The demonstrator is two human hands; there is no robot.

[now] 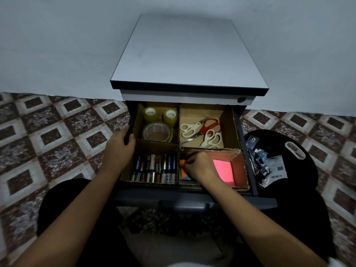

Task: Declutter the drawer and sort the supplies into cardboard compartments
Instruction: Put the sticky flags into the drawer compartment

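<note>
Open dark grey metal drawer (250,151) of a grey-topped pedestal cabinet (185,60), fitted with a brown cardboard divider (157,142) that makes four compartments.

- Back left of the drawer: two small clear tape rolls (150,112), upright, and one large tan tape roll (157,132), lying flat in front of them.
- Back right: one pair of red-handled scissors (211,124) and two pairs of white-handled scissors (189,128), overlapping.
- Front left: assorted cylindrical batteries (154,168), packed side by side.
- Front right: pink square sticky-note pad (223,168) and a stack of orange and green sticky notes (184,172) to its left.
- Left hand (119,149): fingers wrapped over the drawer's left rim, gripping it.
- Right hand (200,166): inside the front right compartment, fingers curled and pinching the orange and green stack.
- Right of the drawer: black round object with a white-rimmed slot (300,166), carrying torn packaging scraps (267,166).
- Beneath the drawer: brown and white patterned tile floor (57,135).
</note>
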